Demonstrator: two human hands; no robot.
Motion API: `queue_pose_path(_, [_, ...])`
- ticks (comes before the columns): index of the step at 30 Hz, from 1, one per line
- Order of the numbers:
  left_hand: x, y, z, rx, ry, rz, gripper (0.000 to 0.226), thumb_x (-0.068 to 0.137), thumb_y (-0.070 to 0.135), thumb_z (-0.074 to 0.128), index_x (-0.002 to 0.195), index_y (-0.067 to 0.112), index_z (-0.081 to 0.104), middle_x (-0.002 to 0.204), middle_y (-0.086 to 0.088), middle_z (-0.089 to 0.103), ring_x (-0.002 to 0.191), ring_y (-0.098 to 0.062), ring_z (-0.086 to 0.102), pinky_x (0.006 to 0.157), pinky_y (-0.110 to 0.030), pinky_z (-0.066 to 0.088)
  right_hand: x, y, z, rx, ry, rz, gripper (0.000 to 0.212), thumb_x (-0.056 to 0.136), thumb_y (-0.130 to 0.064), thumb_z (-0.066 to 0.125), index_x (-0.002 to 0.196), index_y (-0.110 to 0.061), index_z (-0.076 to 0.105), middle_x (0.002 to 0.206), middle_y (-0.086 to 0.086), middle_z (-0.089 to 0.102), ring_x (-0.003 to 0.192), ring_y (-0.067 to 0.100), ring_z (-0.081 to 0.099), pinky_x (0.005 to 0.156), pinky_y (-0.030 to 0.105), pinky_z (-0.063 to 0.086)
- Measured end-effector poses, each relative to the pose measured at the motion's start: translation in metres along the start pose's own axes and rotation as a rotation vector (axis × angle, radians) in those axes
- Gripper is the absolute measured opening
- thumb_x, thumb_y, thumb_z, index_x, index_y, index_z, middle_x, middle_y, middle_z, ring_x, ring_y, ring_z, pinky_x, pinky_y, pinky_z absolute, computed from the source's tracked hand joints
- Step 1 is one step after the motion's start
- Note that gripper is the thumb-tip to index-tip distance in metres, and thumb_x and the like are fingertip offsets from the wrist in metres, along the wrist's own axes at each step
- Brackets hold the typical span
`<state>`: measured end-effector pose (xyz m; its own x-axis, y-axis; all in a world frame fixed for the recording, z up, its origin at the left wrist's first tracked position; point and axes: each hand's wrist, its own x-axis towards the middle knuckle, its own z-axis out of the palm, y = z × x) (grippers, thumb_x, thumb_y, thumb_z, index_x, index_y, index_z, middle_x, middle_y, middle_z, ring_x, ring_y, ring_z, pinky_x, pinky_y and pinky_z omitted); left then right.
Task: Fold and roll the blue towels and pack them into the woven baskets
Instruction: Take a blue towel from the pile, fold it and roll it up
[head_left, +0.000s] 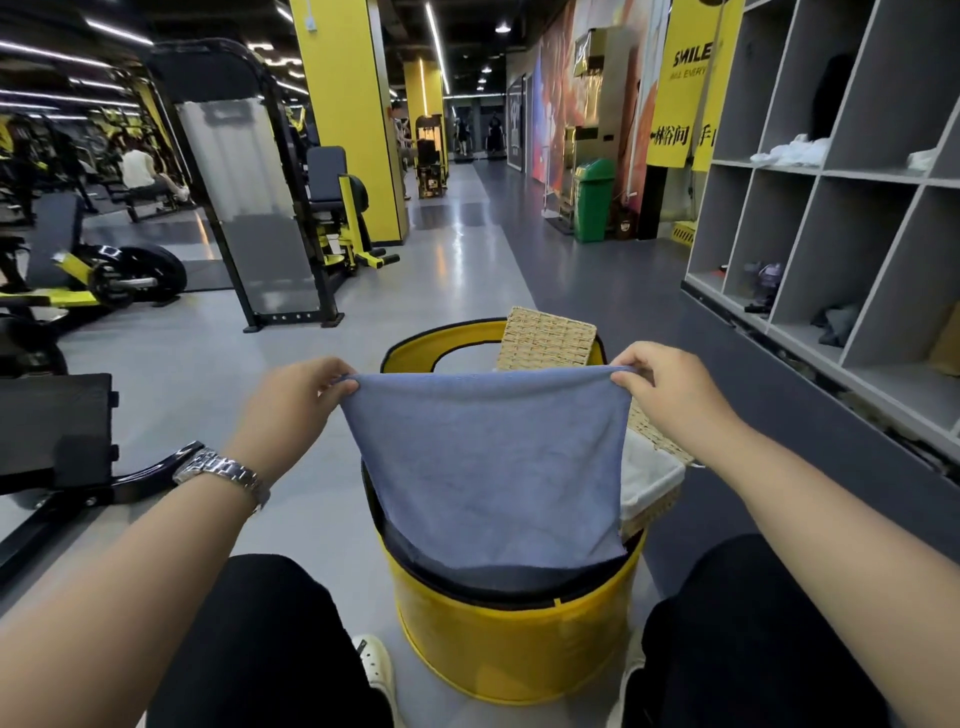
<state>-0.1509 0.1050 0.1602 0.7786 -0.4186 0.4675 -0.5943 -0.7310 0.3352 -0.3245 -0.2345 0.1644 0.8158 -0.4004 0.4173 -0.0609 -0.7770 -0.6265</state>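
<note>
A blue towel (485, 467) hangs stretched flat in front of me, its lower edge draped onto a round yellow stool (511, 639). My left hand (293, 402) pinches its top left corner and my right hand (662, 387) pinches its top right corner. Behind the towel on the right a woven basket (657, 493) with a white liner sits on the stool, partly hidden. A second woven basket (545, 340) stands tilted against a farther yellow stool (431, 348).
Grey cubby shelves (841, 208) run along the right wall. Gym machines (249, 208) and a black bench (52, 431) stand on the left. A green bin (592, 200) is far down the aisle. My knees flank the stool.
</note>
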Motion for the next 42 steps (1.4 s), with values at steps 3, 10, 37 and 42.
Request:
queue_pose_path(3, [-0.017,-0.005,-0.007,-0.013,-0.058,0.033,0.007,0.092,0.03,0.057,0.088,0.028,0.063,0.081,0.009,0.065,0.077,-0.014,0.06,0.066,-0.031,0.045,-0.013,-0.003,-0.011,0.023,-0.031,-0.018,0.013,0.087,-0.01,0.059,0.082,-0.02,0.065,0.082,-0.001,0.068,0.079,0.019,0.064,0.073,0.035,0.048])
queue_pose_path(10, [-0.002,-0.025,0.028,-0.029,-0.254,0.01,0.012,0.091,0.027,0.06,0.081,0.033,0.06,0.079,0.013,0.064,0.075,-0.007,0.059,0.063,-0.021,0.042,0.016,0.025,0.016,0.046,-0.215,0.064,0.019,0.087,-0.008,0.061,0.08,-0.025,0.066,0.083,-0.001,0.07,0.077,0.018,0.066,0.074,0.037,0.052])
queue_pose_path(37, [-0.03,-0.147,0.23,0.101,-0.545,0.062,0.014,0.081,0.025,0.069,0.089,0.035,0.063,0.09,0.019,0.061,0.084,-0.009,0.058,0.062,-0.028,0.051,0.016,0.187,0.224,-0.255,-0.53,-0.154,0.018,0.079,-0.003,0.066,0.082,-0.02,0.07,0.085,-0.007,0.065,0.085,0.015,0.056,0.075,0.025,0.042])
queue_pose_path(42, [-0.052,-0.156,0.256,0.196,-0.576,0.087,0.018,0.075,0.022,0.074,0.083,0.036,0.064,0.082,0.017,0.064,0.076,-0.012,0.058,0.053,-0.022,0.041,-0.022,0.206,0.242,-0.325,-0.592,-0.163,0.018,0.08,-0.006,0.065,0.084,-0.023,0.07,0.084,-0.01,0.061,0.082,0.014,0.051,0.072,0.027,0.045])
